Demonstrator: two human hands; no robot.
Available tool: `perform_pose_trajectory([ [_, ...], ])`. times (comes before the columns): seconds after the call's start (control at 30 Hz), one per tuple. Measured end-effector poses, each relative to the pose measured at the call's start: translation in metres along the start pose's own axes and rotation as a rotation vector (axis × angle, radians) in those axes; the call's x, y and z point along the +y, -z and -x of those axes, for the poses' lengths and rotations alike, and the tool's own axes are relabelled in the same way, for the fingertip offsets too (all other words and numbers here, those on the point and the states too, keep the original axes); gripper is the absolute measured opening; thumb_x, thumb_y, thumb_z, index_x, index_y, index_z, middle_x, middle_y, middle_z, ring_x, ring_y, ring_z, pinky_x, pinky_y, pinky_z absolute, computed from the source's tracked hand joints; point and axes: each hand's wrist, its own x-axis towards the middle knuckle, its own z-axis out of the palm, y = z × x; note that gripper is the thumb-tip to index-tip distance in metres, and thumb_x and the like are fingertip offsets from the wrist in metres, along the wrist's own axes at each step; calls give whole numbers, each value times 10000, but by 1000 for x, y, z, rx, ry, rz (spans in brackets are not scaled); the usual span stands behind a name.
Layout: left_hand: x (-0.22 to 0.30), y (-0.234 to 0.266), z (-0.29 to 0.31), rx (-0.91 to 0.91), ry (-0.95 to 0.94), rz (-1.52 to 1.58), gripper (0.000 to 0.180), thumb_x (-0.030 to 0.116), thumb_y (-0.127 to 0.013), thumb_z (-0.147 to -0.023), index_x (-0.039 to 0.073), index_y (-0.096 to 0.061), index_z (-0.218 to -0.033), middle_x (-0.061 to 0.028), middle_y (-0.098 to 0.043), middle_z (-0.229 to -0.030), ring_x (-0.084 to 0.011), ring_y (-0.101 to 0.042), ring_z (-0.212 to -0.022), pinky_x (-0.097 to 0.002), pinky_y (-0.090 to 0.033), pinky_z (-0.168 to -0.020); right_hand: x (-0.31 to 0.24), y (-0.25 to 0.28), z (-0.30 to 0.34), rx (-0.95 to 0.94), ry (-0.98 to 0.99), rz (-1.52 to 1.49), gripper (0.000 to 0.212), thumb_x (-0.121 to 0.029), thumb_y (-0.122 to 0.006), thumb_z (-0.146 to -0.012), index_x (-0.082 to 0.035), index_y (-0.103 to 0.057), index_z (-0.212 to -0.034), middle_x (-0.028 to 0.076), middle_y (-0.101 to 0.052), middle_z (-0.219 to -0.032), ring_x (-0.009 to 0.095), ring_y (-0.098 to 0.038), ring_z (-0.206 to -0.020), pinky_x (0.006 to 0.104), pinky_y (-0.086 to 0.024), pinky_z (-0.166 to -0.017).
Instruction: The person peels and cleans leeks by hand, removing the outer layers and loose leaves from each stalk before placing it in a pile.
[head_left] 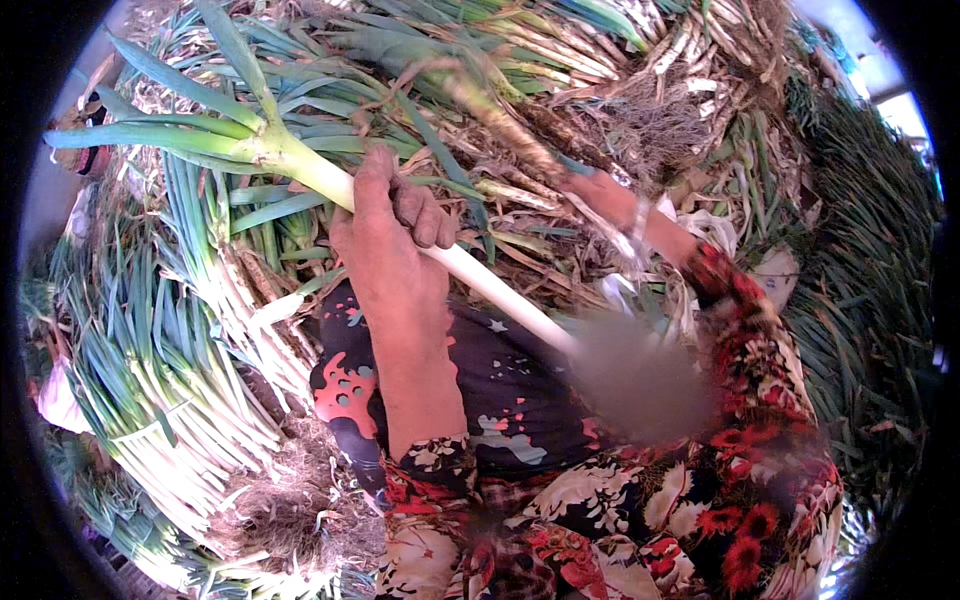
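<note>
My left hand (390,225) is closed round the pale shank of a large green onion (505,305). Its green leaves fan out at the upper left, and the white shank slants down to the right across my lap. A grey blur (640,380) covers the root end. Farther right, my right hand (605,200) is smeared by motion. From it a blurred yellow-brown leaf strip (500,120) runs up and left, seemingly gripped in the fingers, whose shape is unclear. Dry peelings (600,250) lie below and around this hand.
Bundled green onions (180,400) with pale shanks and matted brown roots (290,500) lie at my left. More unpeeled green onions (570,50) are heaped at the far side. A large dark-green leafy pile (870,260) rises along the right.
</note>
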Motion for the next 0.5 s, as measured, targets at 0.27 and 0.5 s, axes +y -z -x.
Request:
perform_pose_trajectory([
  [0.27, -15, -16, 1, -25, 24, -125, 112, 113, -562, -809, 27, -494, -826, -5, -400, -565, -114, -374, -439, -269, -308, -408, -8, -74, 186, 356, 44, -206, 301, -249, -447, -856, -37, -524, -1057, 203, -542, -963, 366, -518, -831, 436, -423, -728],
  [0.5, -39, 0, -15, -149, 126, -221, 204, 135, -590, -803, 9, -529, -952, -85, -563, -749, -211, -600, -666, -282, -421, -467, -18, -102, 224, 536, -7, -127, 336, -145, -477, -833, -62, -502, -1158, 216, -526, -1099, 388, -513, -952, 457, -421, -808],
])
